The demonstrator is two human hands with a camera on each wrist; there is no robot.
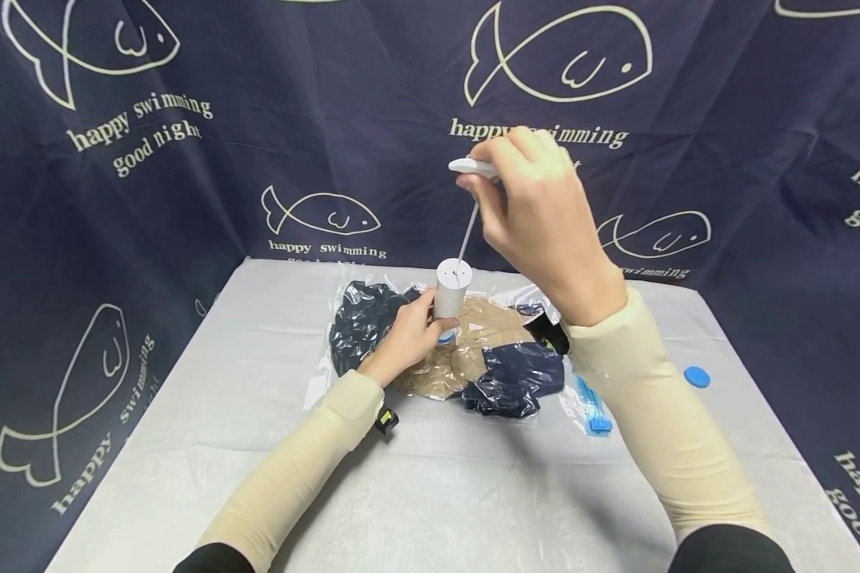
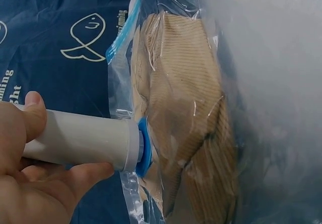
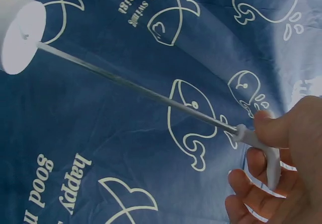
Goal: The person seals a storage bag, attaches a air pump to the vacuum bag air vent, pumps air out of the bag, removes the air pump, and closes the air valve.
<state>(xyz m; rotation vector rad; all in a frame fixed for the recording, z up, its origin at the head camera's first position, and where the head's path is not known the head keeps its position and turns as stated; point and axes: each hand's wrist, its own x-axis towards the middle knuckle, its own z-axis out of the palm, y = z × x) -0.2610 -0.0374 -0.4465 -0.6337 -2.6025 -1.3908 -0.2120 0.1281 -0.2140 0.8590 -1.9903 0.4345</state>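
Here at the centre of the frame is the white pump (image 1: 448,294), leaning slightly, with the left hand (image 1: 410,330) wrapped round its barrel, thumb on 1 side and fingers on the other. Above it, right of centre, the right hand (image 1: 537,195) has its fingers curled firmly round the white handle (image 1: 473,167), and the thin rod (image 1: 467,235) stands a long way out of the pump's top. Down at the pump's foot, the left wrist view shows it set against a blue valve (image 2: 145,146) on the clear plastic bag (image 1: 483,342). Inside that bag, 3 colours of cloth: black on the left, tan in the middle, navy at the lower right. A blue slider (image 1: 600,426) sits by the bag's right-hand edge, and over at the right of the frame a round blue cap (image 1: 697,376) lies on the pale table (image 1: 401,509), well apart from the bag. Behind everything hangs a dark curtain (image 1: 416,103) with fish drawings.
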